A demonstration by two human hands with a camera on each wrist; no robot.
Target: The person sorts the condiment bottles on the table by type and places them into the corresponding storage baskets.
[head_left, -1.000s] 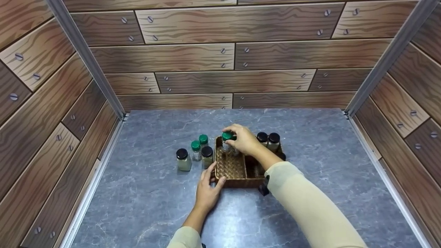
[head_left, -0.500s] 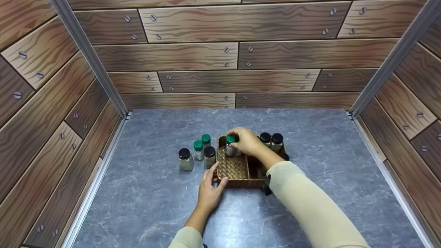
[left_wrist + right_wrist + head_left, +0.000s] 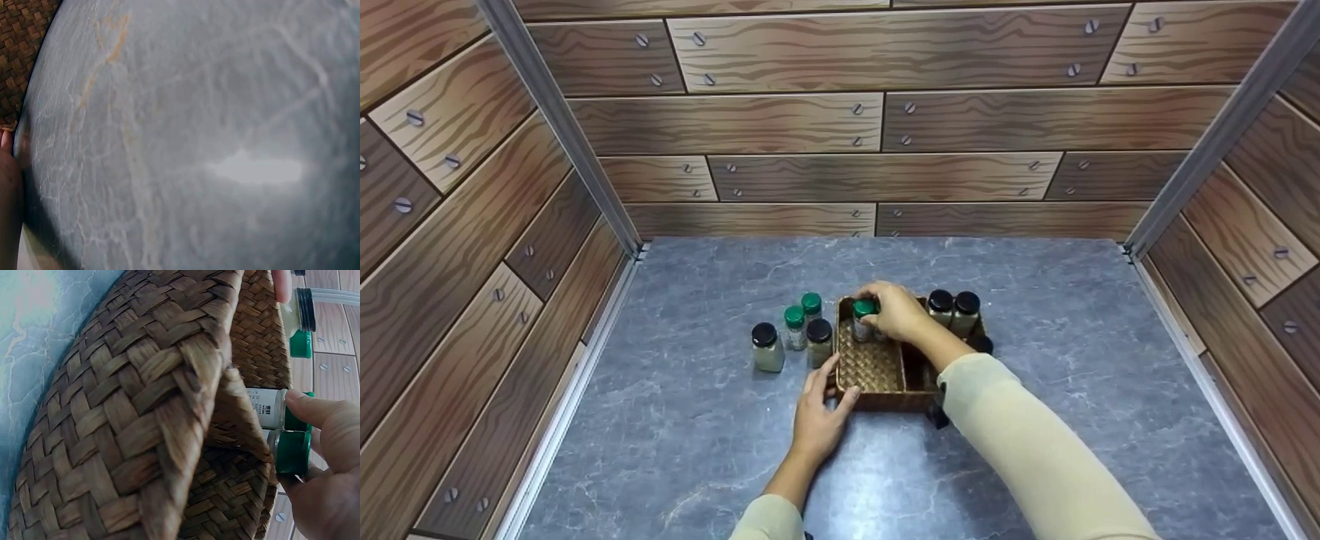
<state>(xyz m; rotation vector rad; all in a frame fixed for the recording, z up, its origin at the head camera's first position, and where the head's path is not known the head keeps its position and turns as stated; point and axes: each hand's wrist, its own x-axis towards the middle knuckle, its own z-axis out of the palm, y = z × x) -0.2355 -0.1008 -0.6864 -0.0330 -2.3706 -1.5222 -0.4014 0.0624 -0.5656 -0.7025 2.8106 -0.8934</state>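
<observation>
In the head view, my right hand (image 3: 894,311) pinches a green-capped spice jar (image 3: 863,309) in the left compartment of a brown woven basket (image 3: 877,403). The right wrist view shows my thumb on that cap, the jar's white label (image 3: 265,405) facing out. Close beside it is a second green-capped jar (image 3: 293,453), mostly hidden by the hand in the head view. My left hand (image 3: 819,420) rests against the basket's near left corner, fingers extended along the side and thumb at the front rim. Only an edge of that hand shows in the left wrist view.
Left of the basket stand two green-capped jars (image 3: 794,318) and two black-capped jars (image 3: 766,346). More black-capped jars (image 3: 940,303) stand in the basket's right part, partly behind the right forearm. Wood-patterned walls (image 3: 780,124) enclose the grey marbled table (image 3: 675,420).
The green-capped jar in my right hand has come down a little into the left compartment. My left hand stays at the basket's corner. The head view has shifted slightly.
</observation>
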